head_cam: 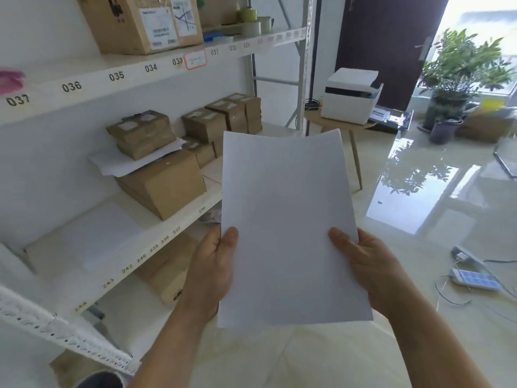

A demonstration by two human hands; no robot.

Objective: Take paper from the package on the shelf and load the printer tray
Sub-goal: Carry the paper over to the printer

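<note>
Paper: white sheets of plain paper [288, 225], held in the air, far short edge bowed.
Left hand [212, 264]: thumb pressed on the sheets' left edge; fingers hidden beneath, closed on the paper.
Right hand [366, 264]: same pinch on the right edge.
Long axis: running away from the body, roughly toward the printer side.
Printer: white boxy printer [349, 96] on a round wooden surface [335, 123], ahead and right of the fingers, well apart.
Tray: dark tray [391, 117] drawn out beside the printer; contents not discernible.
Nearer hand: right.
Package: pale flat pack [103, 233] on the white metal shelf [156, 239], left of the fingers; identity uncertain.
Judgement: sheets in transit, neither at pack nor in tray.
</note>
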